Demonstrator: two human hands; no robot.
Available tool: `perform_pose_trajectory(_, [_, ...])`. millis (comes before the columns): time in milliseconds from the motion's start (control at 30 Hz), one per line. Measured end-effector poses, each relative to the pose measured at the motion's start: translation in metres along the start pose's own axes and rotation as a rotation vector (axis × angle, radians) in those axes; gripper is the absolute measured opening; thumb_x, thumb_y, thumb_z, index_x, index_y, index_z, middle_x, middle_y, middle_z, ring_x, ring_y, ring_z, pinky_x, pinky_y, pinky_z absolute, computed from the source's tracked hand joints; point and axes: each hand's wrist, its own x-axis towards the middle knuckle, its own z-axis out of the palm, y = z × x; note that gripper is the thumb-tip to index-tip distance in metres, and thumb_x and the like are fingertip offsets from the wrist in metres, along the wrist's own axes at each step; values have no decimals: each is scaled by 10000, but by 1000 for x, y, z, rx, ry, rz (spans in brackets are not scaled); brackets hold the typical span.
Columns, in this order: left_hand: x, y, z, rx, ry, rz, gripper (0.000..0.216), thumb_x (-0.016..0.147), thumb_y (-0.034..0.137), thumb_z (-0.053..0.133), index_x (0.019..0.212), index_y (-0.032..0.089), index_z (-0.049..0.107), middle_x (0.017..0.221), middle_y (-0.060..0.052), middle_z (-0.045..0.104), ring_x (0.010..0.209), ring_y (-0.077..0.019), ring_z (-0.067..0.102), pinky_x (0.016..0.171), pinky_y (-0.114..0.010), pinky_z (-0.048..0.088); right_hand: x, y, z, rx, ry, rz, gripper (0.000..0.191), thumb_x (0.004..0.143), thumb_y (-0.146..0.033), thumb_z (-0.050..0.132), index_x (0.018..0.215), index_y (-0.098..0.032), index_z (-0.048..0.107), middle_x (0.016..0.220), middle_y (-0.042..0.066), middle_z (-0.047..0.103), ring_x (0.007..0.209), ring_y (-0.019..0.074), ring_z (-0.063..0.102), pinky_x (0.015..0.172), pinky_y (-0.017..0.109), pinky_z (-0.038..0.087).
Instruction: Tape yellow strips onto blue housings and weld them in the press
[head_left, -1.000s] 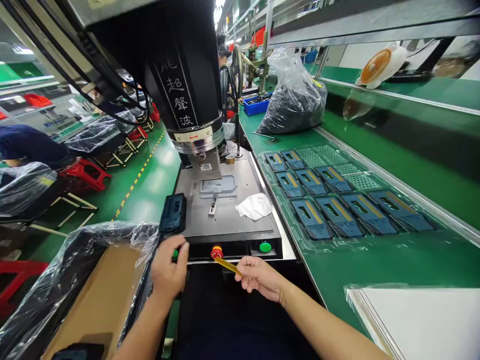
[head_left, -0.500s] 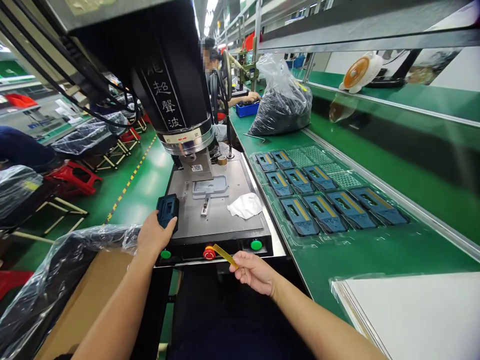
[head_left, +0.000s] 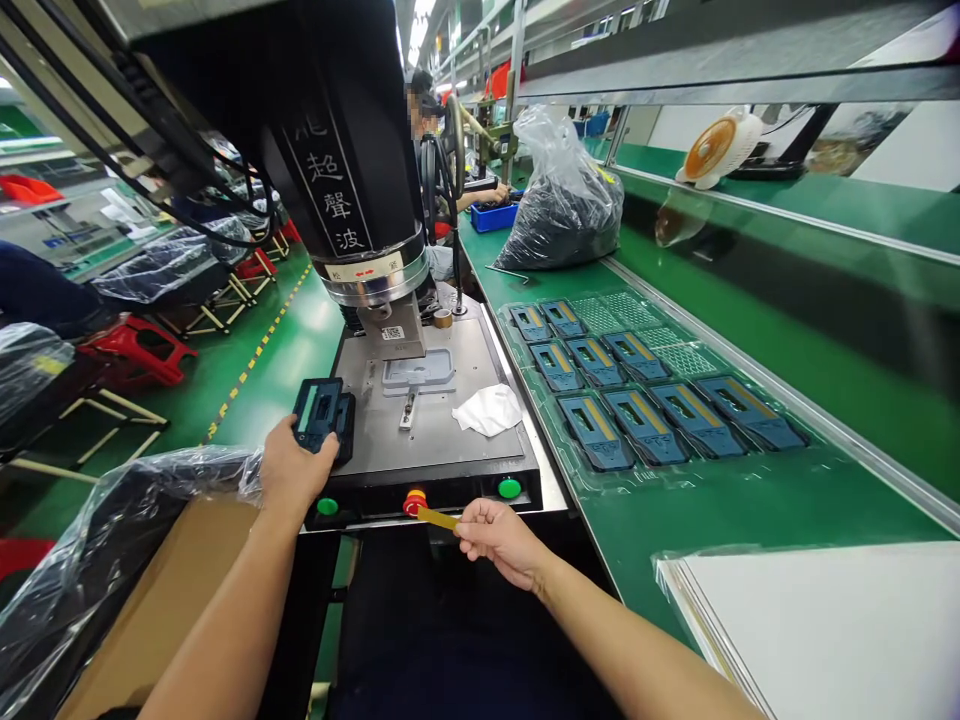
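At the left edge of the machine's metal plate (head_left: pixel 442 435), my left hand (head_left: pixel 294 472) grips a dark blue plastic housing (head_left: pixel 316 408) between thumb and fingers. Another dark part (head_left: pixel 347 425) shows right beside it, partly hidden. In front of the red emergency stop button (head_left: pixel 412 502), my right hand (head_left: pixel 499 540) pinches one end of a thin yellow strip (head_left: pixel 437 518), which points left. A grey fixture (head_left: pixel 417 370) lies on the plate below the ultrasonic welder's metal horn (head_left: pixel 393 330).
A white cloth (head_left: pixel 489 410) and tape roll (head_left: pixel 443 318) lie on the plate. Green buttons (head_left: pixel 509 488) flank the stop button. To the right, a clear tray (head_left: pixel 679 352) holds several blue housings with yellow strips. A plastic-lined box (head_left: pixel 187 590) stands left. A co-worker's hand (head_left: pixel 495 193) shows beyond.
My left hand has moved the housing slightly left and up, uncovering more of the dark part beside it. The yellow strip has swung from slanting upward to nearly level.
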Motion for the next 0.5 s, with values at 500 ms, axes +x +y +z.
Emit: perform_pose_trajectory(500, [-116, -26, -19, -1691, -719, -423, 793, 537, 425, 840, 1242, 216, 542, 1030, -72, 539, 792, -142, 494, 665, -264, 463, 2, 4, 8, -107, 120, -121, 459, 540, -352, 867, 833, -128, 594, 634, -24, 627, 524, 98, 587, 478, 198, 462])
